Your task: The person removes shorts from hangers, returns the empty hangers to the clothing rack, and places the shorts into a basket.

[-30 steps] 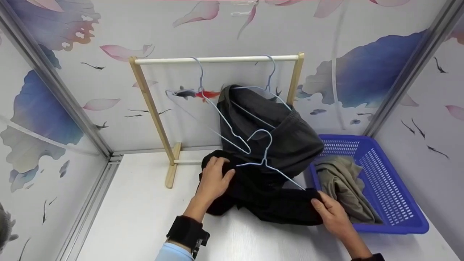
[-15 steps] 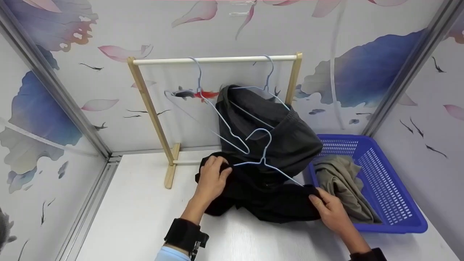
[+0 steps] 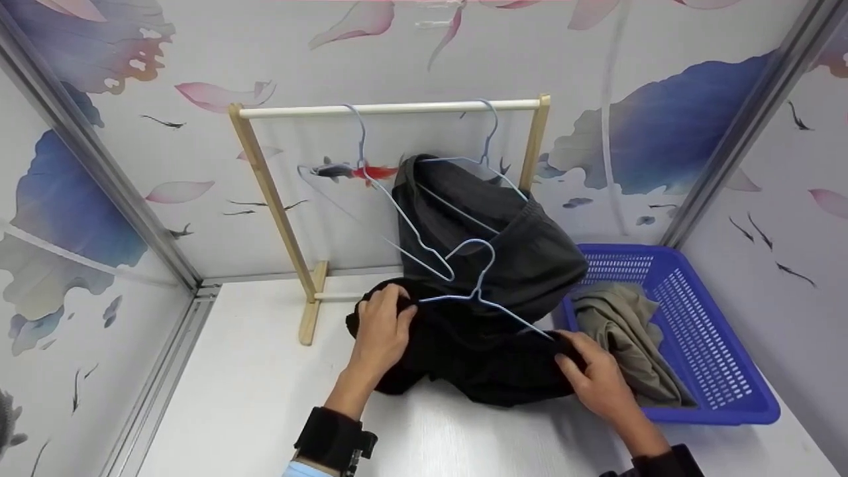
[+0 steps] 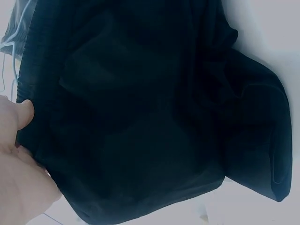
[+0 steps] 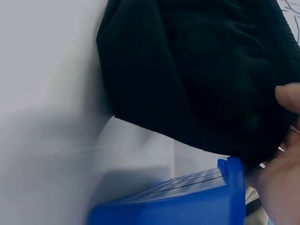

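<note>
Black garment [image 3: 464,371]: left hand [image 3: 379,331] and right hand [image 3: 599,381] pinch its edge at the near hanger's [image 3: 477,296] ends. Judged step: fitting. Next move calls for even tension.

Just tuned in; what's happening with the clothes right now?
A person's left hand and right hand grip a black elastic-waist garment by its waistband. A light blue hanger reaches the fabric beside each hand, its hook free of the rack's white rail. A dark gray garment hangs on the rail from another hanger, and an olive garment lies in the blue basket.
</note>
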Tool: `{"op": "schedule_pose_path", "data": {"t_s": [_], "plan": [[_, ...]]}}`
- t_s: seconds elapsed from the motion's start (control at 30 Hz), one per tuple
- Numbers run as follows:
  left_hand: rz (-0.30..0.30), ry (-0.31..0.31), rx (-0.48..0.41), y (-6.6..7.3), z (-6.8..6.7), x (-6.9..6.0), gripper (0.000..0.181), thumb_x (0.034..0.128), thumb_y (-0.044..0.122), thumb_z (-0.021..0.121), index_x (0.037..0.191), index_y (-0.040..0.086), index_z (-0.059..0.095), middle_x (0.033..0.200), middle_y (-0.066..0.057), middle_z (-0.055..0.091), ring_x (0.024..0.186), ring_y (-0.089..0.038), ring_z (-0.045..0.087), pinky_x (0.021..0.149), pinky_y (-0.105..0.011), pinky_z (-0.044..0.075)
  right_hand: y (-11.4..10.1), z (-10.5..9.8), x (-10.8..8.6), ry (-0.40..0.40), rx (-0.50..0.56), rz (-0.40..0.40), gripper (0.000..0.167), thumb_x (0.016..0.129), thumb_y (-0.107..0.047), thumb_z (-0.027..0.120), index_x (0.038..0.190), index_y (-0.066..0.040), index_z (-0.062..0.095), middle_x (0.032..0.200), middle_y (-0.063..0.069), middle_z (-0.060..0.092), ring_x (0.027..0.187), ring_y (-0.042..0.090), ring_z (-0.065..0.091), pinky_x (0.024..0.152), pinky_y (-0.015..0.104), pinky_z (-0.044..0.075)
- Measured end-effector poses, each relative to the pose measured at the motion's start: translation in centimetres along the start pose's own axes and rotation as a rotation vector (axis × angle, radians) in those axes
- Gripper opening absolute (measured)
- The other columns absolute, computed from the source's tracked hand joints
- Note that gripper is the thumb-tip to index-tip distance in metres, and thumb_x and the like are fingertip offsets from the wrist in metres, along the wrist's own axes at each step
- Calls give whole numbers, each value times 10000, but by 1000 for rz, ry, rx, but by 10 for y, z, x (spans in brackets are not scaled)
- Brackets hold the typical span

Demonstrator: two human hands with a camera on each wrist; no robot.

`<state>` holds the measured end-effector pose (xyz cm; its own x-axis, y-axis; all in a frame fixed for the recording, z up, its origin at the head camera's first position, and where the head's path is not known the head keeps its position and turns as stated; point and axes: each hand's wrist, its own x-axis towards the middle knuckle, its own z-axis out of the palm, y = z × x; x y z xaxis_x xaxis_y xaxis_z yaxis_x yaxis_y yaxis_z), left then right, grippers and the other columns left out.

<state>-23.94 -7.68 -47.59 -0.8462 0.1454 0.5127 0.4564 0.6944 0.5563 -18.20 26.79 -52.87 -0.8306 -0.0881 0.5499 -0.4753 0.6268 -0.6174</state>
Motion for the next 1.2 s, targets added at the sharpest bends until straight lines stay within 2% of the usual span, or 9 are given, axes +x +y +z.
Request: {"op": "schedule_pose_path", "data": {"t_s": [0.17,0.27,0.43,0.57,0.73,0.9,1.0,1.2], "plan": [[34,53,14,-2,1,-5,157,957,115,698,1042,38,591,990,-124,661,937,-324,604,841,-460,379,-9,2,10,-25,17,-83,439,863,97,721,1285,-18,686,1203,58,705,1079,149,637,945,76,378],[49,75,16,-3,1,-9,164,950,112,701,1040,36,587,989,-120,654,918,-315,592,829,-454,372,-17,5,20,-23,17,-151,409,856,80,740,1254,-2,695,1183,73,709,1062,192,654,963,85,386],[29,87,-18,-5,3,-19,149,949,90,693,1035,39,581,982,-103,651,923,-292,573,848,-450,368,-34,13,37,-27,32,-256,351,867,70,743,1210,9,705,1154,101,715,1049,243,680,963,102,420],[24,95,-37,-4,4,-24,138,959,99,680,1033,39,581,979,-96,654,920,-281,557,847,-444,363,-45,21,48,-42,63,-302,317,880,77,736,1186,-3,711,1122,98,726,1025,230,693,939,124,455],[36,107,-42,-3,5,-28,129,966,87,677,1037,41,579,981,-84,655,901,-263,548,831,-424,354,-53,29,56,-68,89,-303,283,900,73,726,1173,3,715,1099,83,733,999,217,699,916,130,469],[54,125,-39,-1,7,-31,130,969,88,682,1043,44,585,997,-72,661,885,-245,543,822,-411,352,-54,36,59,-81,109,-302,245,909,67,720,1146,5,724,1047,48,732,913,166,685,829,162,486],[71,141,-34,-1,7,-32,135,968,97,686,1046,47,589,1000,-71,663,885,-244,550,819,-410,357,-54,39,59,-84,122,-299,229,922,60,711,1131,-30,736,1028,20,731,892,133,668,804,187,492],[110,172,-41,0,9,-34,143,950,86,696,1046,40,601,1002,-65,666,902,-245,565,817,-400,355,-53,45,57,-122,174,-233,217,961,61,660,1122,-57,746,964,-9,724,856,107,677,772,189,527]]}}
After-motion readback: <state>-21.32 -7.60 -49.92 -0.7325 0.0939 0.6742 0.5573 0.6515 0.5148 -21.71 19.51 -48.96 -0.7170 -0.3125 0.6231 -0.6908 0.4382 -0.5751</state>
